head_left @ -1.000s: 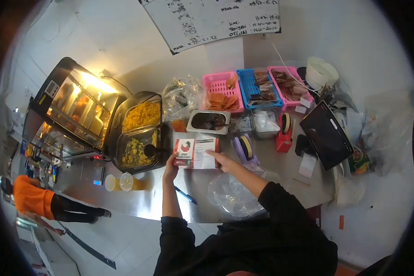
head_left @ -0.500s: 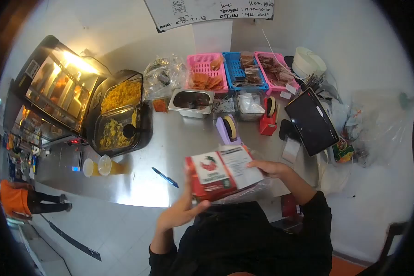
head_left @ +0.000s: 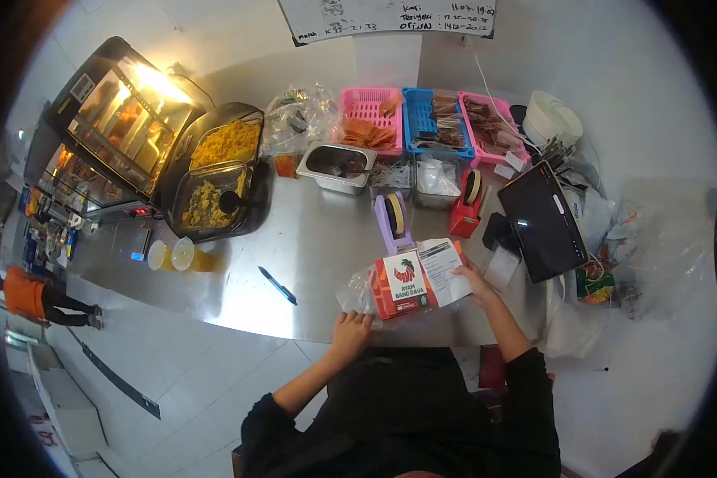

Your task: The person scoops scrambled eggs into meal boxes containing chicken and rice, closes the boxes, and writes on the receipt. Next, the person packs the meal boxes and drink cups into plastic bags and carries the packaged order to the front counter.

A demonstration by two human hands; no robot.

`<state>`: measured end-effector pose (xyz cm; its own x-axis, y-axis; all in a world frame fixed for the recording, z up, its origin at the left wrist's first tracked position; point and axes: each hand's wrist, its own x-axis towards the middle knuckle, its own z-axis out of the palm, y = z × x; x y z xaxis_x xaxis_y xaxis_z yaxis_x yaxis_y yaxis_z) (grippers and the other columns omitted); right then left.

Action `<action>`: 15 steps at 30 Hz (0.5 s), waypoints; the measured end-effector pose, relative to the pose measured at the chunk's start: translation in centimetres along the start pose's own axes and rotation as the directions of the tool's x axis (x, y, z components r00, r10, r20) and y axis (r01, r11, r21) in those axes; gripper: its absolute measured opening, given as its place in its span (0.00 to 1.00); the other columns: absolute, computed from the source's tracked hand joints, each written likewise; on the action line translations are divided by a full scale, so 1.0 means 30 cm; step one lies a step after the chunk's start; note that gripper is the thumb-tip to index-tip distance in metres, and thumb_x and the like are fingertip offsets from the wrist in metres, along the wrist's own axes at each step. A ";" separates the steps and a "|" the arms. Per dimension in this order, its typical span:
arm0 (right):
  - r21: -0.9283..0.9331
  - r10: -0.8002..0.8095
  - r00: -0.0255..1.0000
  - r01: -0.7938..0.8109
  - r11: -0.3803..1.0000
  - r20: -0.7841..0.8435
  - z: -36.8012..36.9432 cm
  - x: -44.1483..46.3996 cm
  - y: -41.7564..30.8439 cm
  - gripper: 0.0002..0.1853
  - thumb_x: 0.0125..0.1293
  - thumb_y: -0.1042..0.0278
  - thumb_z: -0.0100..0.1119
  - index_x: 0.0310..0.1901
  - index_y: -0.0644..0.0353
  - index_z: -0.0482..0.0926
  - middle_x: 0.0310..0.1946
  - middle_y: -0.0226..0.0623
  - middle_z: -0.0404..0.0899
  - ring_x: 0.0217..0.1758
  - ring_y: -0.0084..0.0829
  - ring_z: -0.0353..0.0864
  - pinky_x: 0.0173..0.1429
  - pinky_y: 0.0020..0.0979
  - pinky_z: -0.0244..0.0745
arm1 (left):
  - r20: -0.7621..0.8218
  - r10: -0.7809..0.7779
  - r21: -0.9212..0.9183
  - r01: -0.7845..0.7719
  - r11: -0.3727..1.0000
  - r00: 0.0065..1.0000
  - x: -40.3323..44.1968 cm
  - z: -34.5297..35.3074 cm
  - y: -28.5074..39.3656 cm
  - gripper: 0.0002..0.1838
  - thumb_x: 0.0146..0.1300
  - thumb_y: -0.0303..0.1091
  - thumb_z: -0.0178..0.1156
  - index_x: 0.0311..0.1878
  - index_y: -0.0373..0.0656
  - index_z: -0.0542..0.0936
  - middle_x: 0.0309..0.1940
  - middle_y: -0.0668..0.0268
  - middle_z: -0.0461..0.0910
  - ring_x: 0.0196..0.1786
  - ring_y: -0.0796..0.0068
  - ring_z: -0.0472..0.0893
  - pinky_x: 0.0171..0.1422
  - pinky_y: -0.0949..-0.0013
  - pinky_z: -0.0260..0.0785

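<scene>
A red and white box (head_left: 405, 288) with a printed paper slip (head_left: 444, 271) on its right part lies on a clear plastic bag (head_left: 358, 295) near the counter's front edge. My right hand (head_left: 472, 280) grips the slip and box at their right side. At the bag's lower left, my left hand (head_left: 352, 331) has its fingers curled on the plastic edge. A blue pen (head_left: 278, 286) lies to the left of the bag. Just behind the box stands a purple tape dispenser (head_left: 393, 223).
Behind are a metal sauce tray (head_left: 336, 182), pink (head_left: 372, 97) and blue baskets (head_left: 416, 119), and a red tape dispenser (head_left: 464, 215). A tablet (head_left: 543, 223) stands right. Cups (head_left: 182, 255), food trays and a heated cabinet are left. A person in orange (head_left: 24, 295) stands far left.
The box has moved right and toward the counter's front, onto the plastic bag. My left hand has let go of the box and closed on the bag's edge. The view has shifted.
</scene>
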<state>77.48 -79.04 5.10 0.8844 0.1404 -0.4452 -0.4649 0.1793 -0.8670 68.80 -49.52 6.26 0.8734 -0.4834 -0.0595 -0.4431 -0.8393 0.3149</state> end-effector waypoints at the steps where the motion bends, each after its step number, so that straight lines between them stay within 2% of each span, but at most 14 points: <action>1: 0.005 -0.081 0.996 0.082 0.997 -0.027 -0.003 0.011 0.029 0.28 0.48 0.69 0.53 0.54 0.60 0.62 0.44 0.38 0.71 0.46 0.28 0.71 0.50 0.27 0.65 | 0.058 -0.009 0.078 0.005 0.997 0.998 -0.002 -0.065 0.028 0.10 0.48 0.38 0.55 0.32 0.43 0.76 0.31 0.65 0.74 0.39 0.67 0.71 0.46 0.64 0.60; 2: 0.010 -0.162 0.985 0.163 0.987 -0.057 -0.003 0.015 0.048 0.29 0.48 0.69 0.53 0.55 0.60 0.61 0.44 0.38 0.71 0.46 0.29 0.71 0.50 0.27 0.65 | 0.060 0.124 -0.022 -0.122 0.992 0.991 0.000 -0.121 0.045 0.11 0.48 0.39 0.55 0.31 0.43 0.76 0.30 0.65 0.74 0.40 0.67 0.71 0.47 0.64 0.59; 4: -0.004 -0.147 0.988 0.147 0.989 -0.036 0.028 -0.018 0.016 0.30 0.48 0.71 0.54 0.55 0.60 0.60 0.44 0.38 0.71 0.46 0.29 0.71 0.50 0.27 0.64 | 0.020 0.382 -0.217 -0.369 0.904 0.924 0.012 -0.208 0.052 0.11 0.48 0.41 0.56 0.30 0.44 0.77 0.30 0.64 0.73 0.41 0.67 0.72 0.48 0.64 0.59; 5: -0.010 -0.144 0.989 0.143 0.990 -0.027 0.031 -0.027 0.000 0.30 0.48 0.71 0.54 0.56 0.61 0.60 0.44 0.38 0.71 0.46 0.29 0.71 0.51 0.27 0.64 | 0.020 0.357 -0.262 -0.340 0.903 0.934 0.037 -0.250 0.050 0.11 0.49 0.41 0.57 0.31 0.44 0.77 0.32 0.64 0.73 0.43 0.66 0.71 0.49 0.62 0.59; 7: -0.109 -0.035 0.997 0.042 0.993 0.069 0.002 -0.010 -0.007 0.28 0.49 0.70 0.54 0.54 0.62 0.62 0.45 0.40 0.70 0.46 0.29 0.71 0.50 0.26 0.65 | 0.028 0.314 -0.351 -0.285 0.892 0.949 0.105 -0.327 0.049 0.11 0.49 0.42 0.57 0.32 0.45 0.77 0.36 0.63 0.73 0.46 0.65 0.70 0.52 0.60 0.59; 8: -0.162 0.022 0.994 -0.004 0.987 0.108 -0.013 -0.001 -0.020 0.27 0.49 0.70 0.55 0.53 0.63 0.63 0.45 0.41 0.70 0.46 0.29 0.71 0.49 0.26 0.65 | 0.023 0.234 -0.362 -0.211 0.908 0.972 0.151 -0.358 0.062 0.14 0.48 0.43 0.58 0.35 0.45 0.76 0.39 0.61 0.72 0.48 0.63 0.69 0.52 0.59 0.58; 9: -0.396 0.003 0.994 0.041 0.917 0.111 -0.004 -0.028 -0.086 0.24 0.50 0.69 0.55 0.51 0.64 0.65 0.43 0.41 0.71 0.45 0.29 0.72 0.48 0.26 0.65 | 0.015 0.154 -0.373 -0.138 0.917 0.988 0.204 -0.383 0.087 0.17 0.47 0.44 0.59 0.39 0.46 0.75 0.41 0.59 0.71 0.50 0.62 0.68 0.53 0.59 0.58; 10: -0.605 -0.014 0.993 0.080 0.792 0.114 0.002 -0.066 -0.158 0.22 0.50 0.69 0.55 0.48 0.65 0.67 0.42 0.42 0.72 0.44 0.29 0.72 0.47 0.25 0.66 | 0.007 0.074 -0.385 -0.066 0.920 0.997 0.252 -0.396 0.114 0.21 0.45 0.46 0.60 0.42 0.46 0.74 0.44 0.57 0.70 0.51 0.60 0.67 0.54 0.59 0.58; 11: -0.778 -0.026 0.993 0.110 0.618 0.119 0.015 -0.093 -0.221 0.20 0.51 0.68 0.56 0.46 0.66 0.69 0.41 0.43 0.73 0.42 0.29 0.73 0.46 0.25 0.66 | -0.071 0.159 -0.320 -0.173 0.931 0.985 0.301 -0.381 0.138 0.26 0.42 0.48 0.61 0.45 0.48 0.72 0.46 0.56 0.68 0.53 0.58 0.65 0.55 0.57 0.56; 13: -0.726 -0.389 0.920 0.300 0.619 0.048 0.019 -0.093 -0.285 0.17 0.51 0.66 0.56 0.42 0.67 0.71 0.36 0.43 0.74 0.40 0.29 0.74 0.42 0.26 0.67 | -0.209 0.327 -0.169 -0.364 0.916 0.922 0.399 -0.297 0.180 0.35 0.36 0.52 0.63 0.52 0.52 0.68 0.52 0.55 0.64 0.55 0.53 0.62 0.57 0.52 0.53; 14: -0.705 -0.552 0.834 0.395 0.589 0.005 0.024 -0.088 -0.307 0.16 0.52 0.65 0.56 0.39 0.67 0.72 0.34 0.43 0.75 0.38 0.29 0.75 0.41 0.26 0.68 | -0.180 0.326 -0.080 -0.344 0.935 0.928 0.421 -0.248 0.206 0.39 0.34 0.54 0.64 0.54 0.54 0.65 0.54 0.53 0.61 0.55 0.50 0.61 0.57 0.50 0.52; 15: -0.709 -0.746 0.666 0.521 0.475 -0.011 0.041 -0.056 -0.298 0.15 0.52 0.63 0.57 0.38 0.65 0.73 0.29 0.39 0.77 0.34 0.26 0.75 0.37 0.26 0.68 | -0.151 0.323 0.010 -0.325 0.946 0.934 0.423 -0.197 0.237 0.43 0.31 0.55 0.64 0.57 0.56 0.63 0.56 0.51 0.58 0.56 0.47 0.59 0.56 0.48 0.51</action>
<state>80.11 -79.67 13.88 0.9362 -0.0509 0.3479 0.2694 -0.5320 -0.8027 77.93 -60.17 13.34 0.7037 -0.6849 0.1889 -0.7048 -0.6393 0.3075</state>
